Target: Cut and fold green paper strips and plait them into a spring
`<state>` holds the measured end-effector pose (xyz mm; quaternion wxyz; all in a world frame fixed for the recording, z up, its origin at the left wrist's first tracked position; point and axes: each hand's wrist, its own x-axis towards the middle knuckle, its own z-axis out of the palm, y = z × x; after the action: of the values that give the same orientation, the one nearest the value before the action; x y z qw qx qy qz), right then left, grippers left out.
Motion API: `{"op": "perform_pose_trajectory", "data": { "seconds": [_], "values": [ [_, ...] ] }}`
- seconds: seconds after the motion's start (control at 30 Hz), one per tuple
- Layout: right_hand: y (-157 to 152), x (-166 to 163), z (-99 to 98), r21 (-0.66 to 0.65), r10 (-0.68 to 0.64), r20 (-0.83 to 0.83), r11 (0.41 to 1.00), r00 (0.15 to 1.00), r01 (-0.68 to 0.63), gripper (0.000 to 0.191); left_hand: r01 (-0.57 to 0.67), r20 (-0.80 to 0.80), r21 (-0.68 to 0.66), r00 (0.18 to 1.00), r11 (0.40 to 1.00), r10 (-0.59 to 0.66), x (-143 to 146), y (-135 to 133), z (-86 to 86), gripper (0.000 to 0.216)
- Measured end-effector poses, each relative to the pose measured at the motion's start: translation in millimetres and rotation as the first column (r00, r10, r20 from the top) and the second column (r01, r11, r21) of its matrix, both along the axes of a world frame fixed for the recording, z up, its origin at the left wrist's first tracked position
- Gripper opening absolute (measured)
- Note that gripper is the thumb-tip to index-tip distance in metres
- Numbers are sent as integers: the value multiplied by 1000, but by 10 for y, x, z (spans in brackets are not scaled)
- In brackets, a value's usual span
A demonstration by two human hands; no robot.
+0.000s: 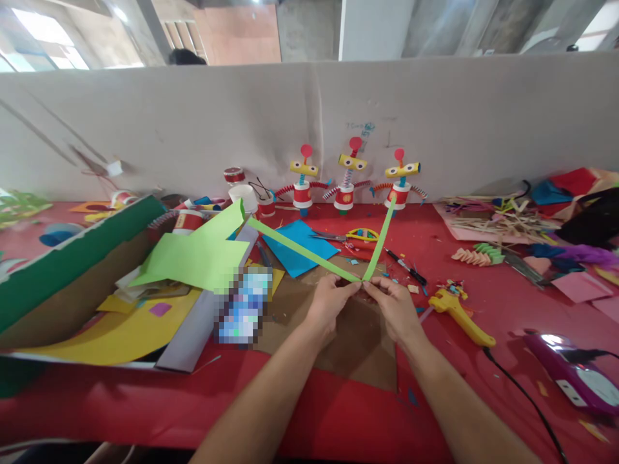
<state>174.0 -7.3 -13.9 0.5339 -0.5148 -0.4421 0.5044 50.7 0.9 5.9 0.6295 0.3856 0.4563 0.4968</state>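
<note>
L hand (333, 303) & R hand (394, 306) pinched green paper strips (304, 250) where ends met, over brown cardboard (358, 348) on red surface (348, 419); glue gun (459, 316) to R, 3 paper-cup robots (345, 196) nr grey partition (193, 122), white column (377, 29) behind

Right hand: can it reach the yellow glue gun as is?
Probably yes: the glue gun lies just beside the right hand, nothing visible blocking. But that hand pinches green paper, so likely must release first.
</note>
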Motion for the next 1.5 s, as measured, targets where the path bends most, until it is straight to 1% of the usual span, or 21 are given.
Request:
{"op": "perform_pose_trajectory", "data": {
  "seconds": [0.1,0.2,0.4,0.53,0.57,0.63,0.77,0.83,0.9,1.07,1.17,1.27,1.4,1.5],
  "values": [
    [2,14,19,-4,14,19,1000,1000,-14,20,-18,-5,31,1000,999,18,0,2,1,10],
    [2,14,25,-9,9,8,1000,1000,-9,19,-23,-25,42,999,999,24,-5,-10,38,9],
    [10,13,-19,13,-6,-13,1000,1000,6,19,-32,-57,54,998,998,35,-15,-8,63,9],
    [30,33,-14,-37,3,-64,999,998,-5,19,-39,-54,57,998,998,42,-11,-5,55,7],
    [33,38,-6,-53,4,-77,999,997,-8,19,-40,-36,31,999,999,41,-11,-7,61,8],
    [35,44,15,-78,16,-109,997,994,-24,18,-43,19,-65,999,997,45,-21,-8,82,11],
    [26,41,46,-112,67,-195,990,979,-90,19,18,111,-287,994,958,14,-70,26,123,17],
    [20,38,51,-117,80,-209,988,975,-106,19,68,145,-346,989,936,-19,-98,54,128,18],
    [15,38,51,-101,81,-188,990,979,-102,18,106,167,-366,985,925,-46,-119,75,125,19],
    [7,58,59,-8,73,-38,997,997,-74,21,168,171,-332,978,928,-116,-141,74,137,15],
    [-1,67,76,-6,54,25,999,998,-54,21,161,144,-306,982,938,-122,-143,57,164,13],
    [-4,67,86,-6,50,51,999,997,-49,20,154,122,-259,984,954,-126,-142,44,180,14],
    [1,67,78,3,46,60,999,997,-46,21,152,112,-196,985,969,-132,-142,34,171,21],
    [3,71,73,7,49,68,999,996,-50,25,118,63,-138,992,983,-110,-138,29,160,27]
  ]
}}
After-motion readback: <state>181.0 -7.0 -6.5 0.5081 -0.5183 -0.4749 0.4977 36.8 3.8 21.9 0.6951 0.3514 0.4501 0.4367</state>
